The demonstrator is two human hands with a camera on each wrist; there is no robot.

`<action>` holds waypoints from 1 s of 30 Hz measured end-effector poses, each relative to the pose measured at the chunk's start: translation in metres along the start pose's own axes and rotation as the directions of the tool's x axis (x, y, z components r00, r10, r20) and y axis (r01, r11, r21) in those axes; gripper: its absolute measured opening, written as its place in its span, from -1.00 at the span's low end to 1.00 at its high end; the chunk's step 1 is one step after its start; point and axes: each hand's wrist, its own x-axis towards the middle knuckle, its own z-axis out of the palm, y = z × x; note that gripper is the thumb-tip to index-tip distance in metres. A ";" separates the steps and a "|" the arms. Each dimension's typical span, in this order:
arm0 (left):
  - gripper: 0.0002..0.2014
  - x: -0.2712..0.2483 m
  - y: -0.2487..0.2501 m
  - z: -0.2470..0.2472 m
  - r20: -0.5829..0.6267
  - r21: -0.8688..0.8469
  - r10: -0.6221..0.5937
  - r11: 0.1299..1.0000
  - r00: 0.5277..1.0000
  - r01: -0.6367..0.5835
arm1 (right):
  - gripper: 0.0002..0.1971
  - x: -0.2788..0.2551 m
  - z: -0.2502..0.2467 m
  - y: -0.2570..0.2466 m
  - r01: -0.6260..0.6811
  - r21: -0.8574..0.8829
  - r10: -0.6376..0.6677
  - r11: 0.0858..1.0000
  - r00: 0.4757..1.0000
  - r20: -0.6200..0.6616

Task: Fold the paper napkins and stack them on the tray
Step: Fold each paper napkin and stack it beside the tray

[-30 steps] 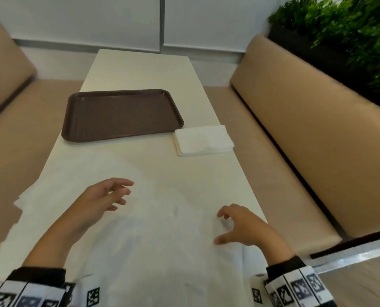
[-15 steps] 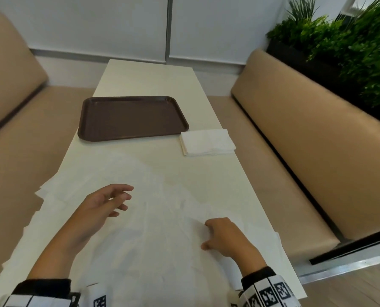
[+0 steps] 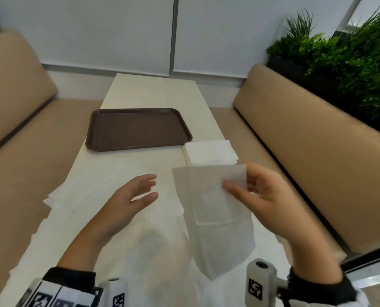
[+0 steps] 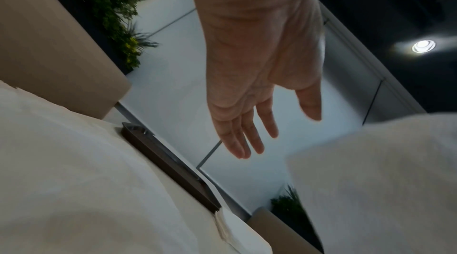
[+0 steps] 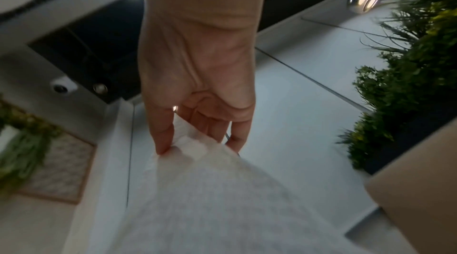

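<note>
A thin white paper napkin (image 3: 213,209) hangs in the air above the table's near end. My right hand (image 3: 248,191) pinches its top right corner between thumb and fingers; the right wrist view shows the napkin (image 5: 210,190) trailing down from that pinch. My left hand (image 3: 138,196) hovers to the left of the sheet with straight, spread fingers (image 4: 245,137), holding nothing. A dark brown tray (image 3: 138,128) lies bare further up the table. A stack of folded white napkins (image 3: 210,151) sits just right of the tray's near corner. More unfolded napkins (image 3: 89,189) lie spread on the table.
The long cream table (image 3: 156,91) runs away from me between two tan benches (image 3: 317,156), (image 3: 14,89). Green plants (image 3: 350,60) stand behind the right bench. Loose napkins overhang the table's left edge (image 3: 49,200).
My right hand pinched a napkin on the table and lifted it into the air, upward and away from me. The left hand stayed open, rising slightly.
</note>
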 end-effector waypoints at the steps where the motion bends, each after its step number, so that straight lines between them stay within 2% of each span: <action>1: -0.46 0.002 0.004 0.004 0.054 -0.027 -0.011 1.000 0.998 0.013 | -0.88 0.001 -0.006 -0.010 0.024 0.092 -0.022 0.995 1.000 -0.020; 3: -0.12 0.005 0.011 0.014 0.200 -0.140 -0.012 0.989 0.980 0.040 | -0.81 0.004 -0.015 -0.024 0.051 0.261 -0.030 0.964 0.996 -0.084; 5: 0.10 0.007 0.017 0.026 0.331 -0.255 0.032 0.965 0.943 0.057 | -0.77 0.007 -0.021 -0.025 0.055 0.335 0.005 0.941 0.985 -0.174; 7: 0.09 0.006 0.026 0.035 0.398 -0.334 0.078 0.940 0.914 0.066 | -0.76 0.009 -0.022 -0.020 0.051 0.375 0.059 0.926 0.960 -0.274; 10: -0.09 0.003 0.035 0.043 0.396 -0.374 0.107 0.926 0.912 0.054 | -0.81 0.010 -0.017 -0.009 0.030 0.420 0.135 0.907 0.924 -0.358; 12: -0.01 0.001 0.039 0.049 0.394 -0.365 0.075 0.928 0.916 0.081 | -0.82 0.010 -0.010 0.000 0.020 0.438 0.163 0.899 0.912 -0.376; 14: 0.12 -0.001 0.040 0.057 0.429 -0.346 0.038 0.930 0.903 0.125 | -0.83 0.010 -0.001 0.007 0.008 0.452 0.184 0.892 0.907 -0.380; 15: 0.13 -0.002 0.040 0.062 0.448 -0.341 0.018 0.928 0.894 0.152 | -0.83 0.010 0.005 0.009 -0.001 0.463 0.197 0.887 0.905 -0.376; 20: -0.15 -0.011 0.048 0.071 0.514 -0.340 -0.042 0.907 0.857 0.248 | -0.86 0.014 0.022 0.012 -0.050 0.436 0.221 0.898 0.910 -0.350; 22: -0.25 -0.014 0.051 0.069 0.494 -0.365 -0.030 0.900 0.869 0.239 | -0.88 0.015 0.025 0.014 -0.064 0.372 0.212 0.926 0.903 -0.373; 25: -0.66 -0.012 0.054 0.064 0.376 -0.240 -0.032 0.962 0.926 0.131 | -0.88 0.015 0.025 0.020 -0.102 0.254 0.200 0.962 0.894 -0.400; 26: -0.75 -0.011 0.055 0.061 0.351 -0.177 -0.023 0.980 0.936 0.091 | -0.80 0.014 0.022 0.022 -0.112 0.194 0.185 0.975 0.890 -0.417; 28: -0.77 -0.008 0.059 0.053 0.379 -0.056 -0.002 0.998 0.925 0.024 | -0.47 0.012 0.011 0.023 -0.128 0.056 0.140 0.990 0.906 -0.399; 30: -0.75 -0.006 0.064 0.044 0.496 0.041 -0.008 0.999 0.869 -0.014 | -0.14 0.012 -0.001 0.022 -0.141 0.031 0.144 0.990 0.960 -0.241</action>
